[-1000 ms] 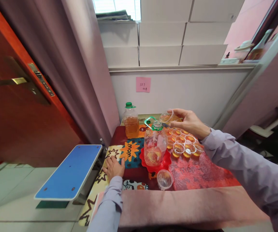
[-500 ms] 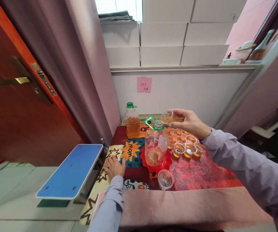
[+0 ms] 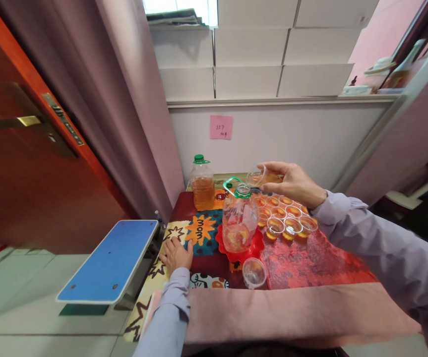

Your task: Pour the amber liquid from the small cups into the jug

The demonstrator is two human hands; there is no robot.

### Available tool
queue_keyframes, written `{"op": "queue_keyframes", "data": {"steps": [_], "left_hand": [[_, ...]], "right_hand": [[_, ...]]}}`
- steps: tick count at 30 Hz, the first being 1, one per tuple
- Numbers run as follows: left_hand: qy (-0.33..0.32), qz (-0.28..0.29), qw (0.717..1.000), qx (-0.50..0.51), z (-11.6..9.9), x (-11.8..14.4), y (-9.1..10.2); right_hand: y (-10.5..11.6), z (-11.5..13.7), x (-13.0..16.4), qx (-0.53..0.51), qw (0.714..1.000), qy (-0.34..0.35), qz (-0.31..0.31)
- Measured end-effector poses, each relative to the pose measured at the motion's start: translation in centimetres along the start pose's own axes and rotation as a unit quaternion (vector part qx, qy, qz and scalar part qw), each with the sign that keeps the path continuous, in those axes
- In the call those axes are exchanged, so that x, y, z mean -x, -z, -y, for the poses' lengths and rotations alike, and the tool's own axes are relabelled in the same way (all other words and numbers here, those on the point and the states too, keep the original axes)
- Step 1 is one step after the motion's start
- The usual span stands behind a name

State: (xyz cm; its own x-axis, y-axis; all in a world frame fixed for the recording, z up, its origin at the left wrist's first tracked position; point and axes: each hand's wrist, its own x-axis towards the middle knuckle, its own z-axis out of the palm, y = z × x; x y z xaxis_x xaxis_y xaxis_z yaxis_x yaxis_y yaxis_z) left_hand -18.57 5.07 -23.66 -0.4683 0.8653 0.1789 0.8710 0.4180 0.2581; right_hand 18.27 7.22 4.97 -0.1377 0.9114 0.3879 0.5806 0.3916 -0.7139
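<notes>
My right hand (image 3: 291, 182) pinched a small clear plastic cup (image 3: 257, 177) between thumb and fingers, tipped on its side with its mouth toward the green-rimmed neck of the clear jug (image 3: 239, 220). The cup hung just above and beside that opening, not touching it as far as I could tell, and it held some amber liquid. The jug stood upright on a red tray (image 3: 240, 249), with a little amber liquid at its bottom and its green handle ring (image 3: 230, 185) swung out to the left. Just to the right of the jug sat rows of filled cups (image 3: 286, 218) on the red patterned cloth (image 3: 310, 263), each with amber liquid in it. An empty clear cup (image 3: 254, 272) stood near the table's front edge, just in front of the tray. My left hand (image 3: 176, 254) lay flat, fingers loosely spread, on the bright patterned mat (image 3: 199, 230). Behind it, against the wall, stood a capped bottle (image 3: 202, 183) of amber liquid with a green lid.
</notes>
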Motion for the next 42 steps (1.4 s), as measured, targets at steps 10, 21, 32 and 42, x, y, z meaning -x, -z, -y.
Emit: {"op": "queue_keyframes", "data": {"steps": [10,21,32,42], "left_hand": [[0.001,-0.007,1.000,0.003,-0.1,0.0,-0.2],[0.001,-0.006,1.000,0.008,0.0,0.0,-0.1],[0.001,-0.003,1.000,0.010,0.0,0.0,-0.1],[-0.001,-0.006,1.000,0.007,0.6,-0.3,-0.9]], "right_hand": [[0.4,0.5,-0.3,0.058,0.998,0.028,-0.006],[0.3,1.1,-0.6,0.097,0.994,0.051,-0.014],[0.3,1.1,-0.9,0.116,0.991,0.058,-0.016],[0.1,1.7,-1.1,0.139,0.988,0.072,-0.008]]}}
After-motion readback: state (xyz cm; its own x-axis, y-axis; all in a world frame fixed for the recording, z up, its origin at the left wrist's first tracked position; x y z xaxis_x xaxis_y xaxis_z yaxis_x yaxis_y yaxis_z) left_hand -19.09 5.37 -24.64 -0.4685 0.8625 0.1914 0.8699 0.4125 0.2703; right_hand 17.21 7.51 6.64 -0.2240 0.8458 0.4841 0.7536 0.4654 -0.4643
